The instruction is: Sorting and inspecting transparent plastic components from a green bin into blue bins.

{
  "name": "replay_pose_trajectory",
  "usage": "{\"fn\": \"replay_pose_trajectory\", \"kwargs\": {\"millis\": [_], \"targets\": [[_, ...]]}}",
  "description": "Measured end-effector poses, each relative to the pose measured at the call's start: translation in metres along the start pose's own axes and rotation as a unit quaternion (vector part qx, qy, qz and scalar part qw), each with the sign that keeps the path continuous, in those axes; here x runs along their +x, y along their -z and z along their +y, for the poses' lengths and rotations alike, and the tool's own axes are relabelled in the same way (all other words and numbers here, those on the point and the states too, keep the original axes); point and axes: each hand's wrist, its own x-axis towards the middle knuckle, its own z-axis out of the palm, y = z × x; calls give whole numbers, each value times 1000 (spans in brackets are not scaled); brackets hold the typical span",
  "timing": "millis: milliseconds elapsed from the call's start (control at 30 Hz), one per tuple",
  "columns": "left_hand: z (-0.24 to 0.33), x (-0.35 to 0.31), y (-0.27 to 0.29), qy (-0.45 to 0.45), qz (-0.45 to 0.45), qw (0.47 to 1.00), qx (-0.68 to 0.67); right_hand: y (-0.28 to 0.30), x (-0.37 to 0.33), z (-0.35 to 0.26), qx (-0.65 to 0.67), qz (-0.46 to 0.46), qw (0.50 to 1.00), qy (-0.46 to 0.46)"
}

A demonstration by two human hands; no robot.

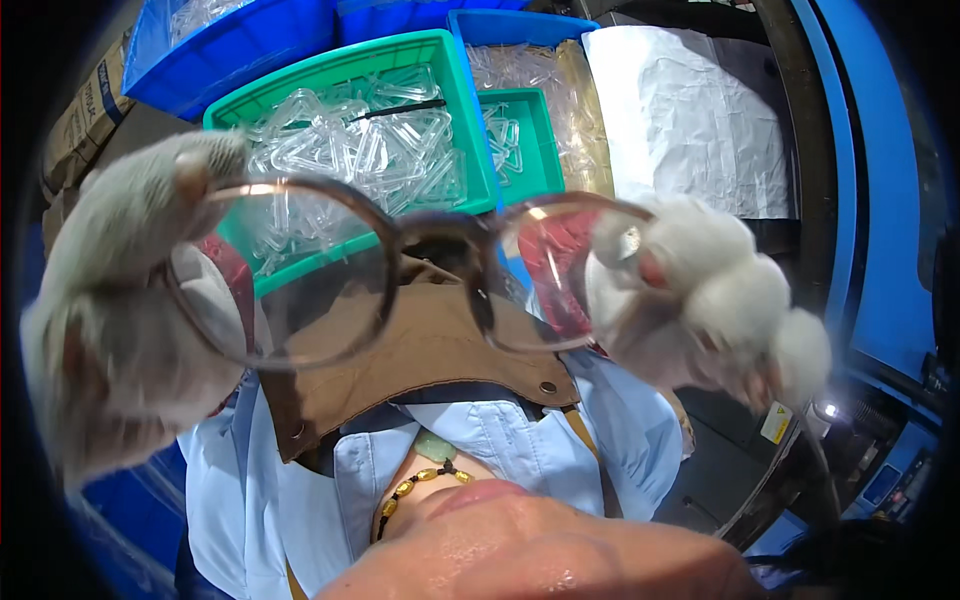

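A pair of eyeglasses (pixel 440 226) with a thin, shiny brownish frame and clear lenses is close up in the middle of the view. My left hand (pixel 120 275), in a whitish knit glove with bare fingertips showing, grips the frame at its left end. At the other end, my right hand (pixel 710 290), gloved the same way, has its fingers curled around the frame's right side. The temples are mostly hidden by the hands. Reddish cuffs show through both lenses.
Behind the glasses, a green bin (pixel 478 150) holds many clear plastic triangular pieces (pixel 350 140) and a black strip (pixel 400 108). Blue bins (pixel 240 65) stand at the back. A smaller green tray (pixel 548 150) and a white crumpled sheet (pixel 690 120) lie toward the right, beside blue machinery (pixel 880 200).
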Motion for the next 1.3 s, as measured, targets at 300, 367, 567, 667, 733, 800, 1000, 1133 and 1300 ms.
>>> {"fn": "replay_pose_trajectory", "kwargs": {"millis": [300, 367, 567, 667, 733, 800, 1000, 1133, 1300], "targets": [[-7, -2, -27, -40, 192, 970, -144, -9, 16, 4, -92, 34, 995, -10], [-16, 1, -32, -58, 223, 964, -131, -8, 18, 7, -92, 36, 995, -16], [-45, -1, -36, -81, 285, 951, -83, -5, 17, 25, -141, 61, 987, -39], [-55, -8, -30, -71, 334, 940, -29, 1, 8, 51, -211, 77, 972, -66], [-75, -13, -33, -51, 361, 930, 31, 5, -13, 84, -289, 76, 949, -105], [-136, -22, -40, -45, 357, 920, 156, 17, -49, 130, -431, -5, 888, -159], [-209, 9, -77, 141, 76, 936, 313, 20, -122, 214, -539, -240, 770, -243], [-224, -1, -80, 149, 33, 945, 288, 25, -121, 212, -450, -164, 823, -305], [-194, -16, -80, 271, 235, 932, -60, 26, -104, 188, -455, -199, 832, -247]]}}
